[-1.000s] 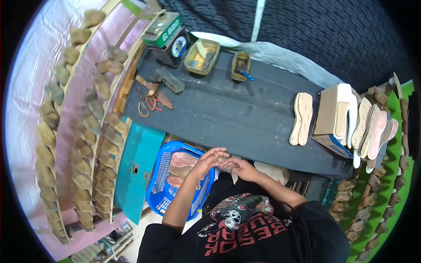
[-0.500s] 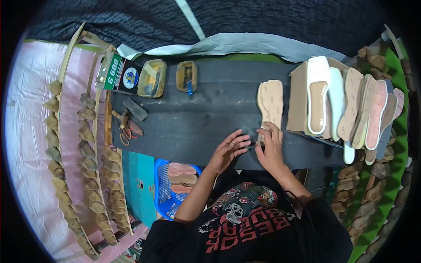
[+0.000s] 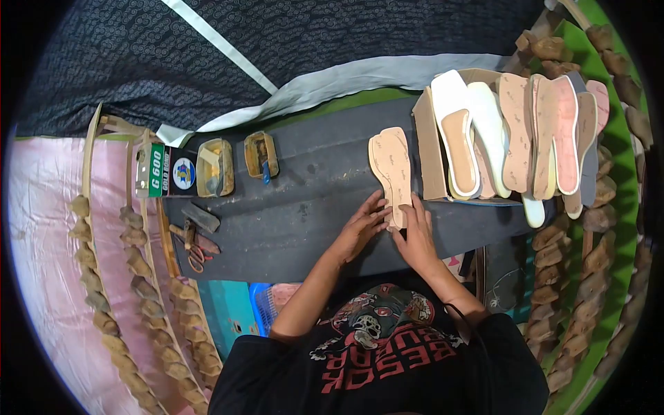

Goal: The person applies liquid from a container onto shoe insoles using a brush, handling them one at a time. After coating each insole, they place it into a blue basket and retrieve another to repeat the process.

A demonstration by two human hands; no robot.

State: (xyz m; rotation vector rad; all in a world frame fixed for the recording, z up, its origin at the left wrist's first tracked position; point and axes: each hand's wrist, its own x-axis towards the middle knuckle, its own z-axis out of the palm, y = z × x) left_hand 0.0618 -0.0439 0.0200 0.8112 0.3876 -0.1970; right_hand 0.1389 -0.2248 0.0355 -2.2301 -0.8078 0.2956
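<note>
A pair of tan insoles (image 3: 391, 166) lies flat on the dark table (image 3: 311, 207), toes toward 12 o'clock, with both hands at its heel end at 6 o'clock. The left hand (image 3: 363, 225) rests with its grip open, fingertips touching the heel edge, while the right hand (image 3: 417, 235) lies over the heel and I cannot tell whether its grip pinches it. At 3 o'clock, just beside the insoles, a cardboard box (image 3: 427, 152) holds upright soles (image 3: 532, 131); at 9 o'clock sit two small trays (image 3: 261, 153) and a glue can (image 3: 166, 178).
</note>
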